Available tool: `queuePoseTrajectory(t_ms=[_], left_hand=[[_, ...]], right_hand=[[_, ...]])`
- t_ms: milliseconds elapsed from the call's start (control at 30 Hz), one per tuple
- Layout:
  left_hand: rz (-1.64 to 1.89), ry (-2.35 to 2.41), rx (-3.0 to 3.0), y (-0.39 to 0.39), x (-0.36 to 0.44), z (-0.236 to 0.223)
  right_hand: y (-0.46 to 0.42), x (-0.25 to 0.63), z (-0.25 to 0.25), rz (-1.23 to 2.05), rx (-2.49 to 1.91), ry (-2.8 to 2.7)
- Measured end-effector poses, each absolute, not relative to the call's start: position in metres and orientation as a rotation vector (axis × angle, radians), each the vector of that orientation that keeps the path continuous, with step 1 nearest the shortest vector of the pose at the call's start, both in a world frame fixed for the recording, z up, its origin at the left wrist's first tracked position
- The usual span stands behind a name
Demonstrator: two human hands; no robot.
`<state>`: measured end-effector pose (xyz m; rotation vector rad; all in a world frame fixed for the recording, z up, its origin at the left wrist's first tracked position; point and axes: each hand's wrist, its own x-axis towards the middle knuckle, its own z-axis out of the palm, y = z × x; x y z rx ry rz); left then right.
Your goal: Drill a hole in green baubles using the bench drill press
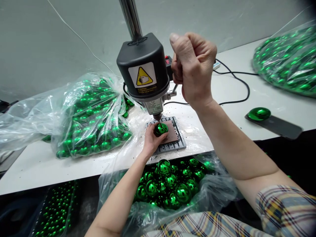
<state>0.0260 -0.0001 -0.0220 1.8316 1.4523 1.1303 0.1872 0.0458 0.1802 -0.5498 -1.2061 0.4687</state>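
Head view: green ball (162, 128) at the centre of the frame, beneath the drill press (142, 67).
Your left hand (153, 137) is curled around the ball, thumb and fingers at its sides, over the pinkish pad (173, 134). Your right hand (194, 65), upper right of centre, is closed in a fist; whether it grips the lever (175, 89) cannot be told.

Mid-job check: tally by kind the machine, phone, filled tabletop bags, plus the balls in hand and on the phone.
Black metal drill press: 1
Flat dark-grey phone: 1
Shiny round green balls, in left hand and on phone: 2
Clear plastic bags of such balls: 2
Total: 6
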Motion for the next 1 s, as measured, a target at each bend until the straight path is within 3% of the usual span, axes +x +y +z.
queuePoseTrajectory(t_ms=[200,1000], left_hand=[[1.137,1.427,1.878,-0.001,0.024,-0.028],[1.145,1.382,1.973,-0.007,0.024,-0.030]], right_hand=[[0.037,0.188,0.177,0.530,-0.449,-1.206],[0.011,0.190,0.125,0.235,-0.374,-1.205]])
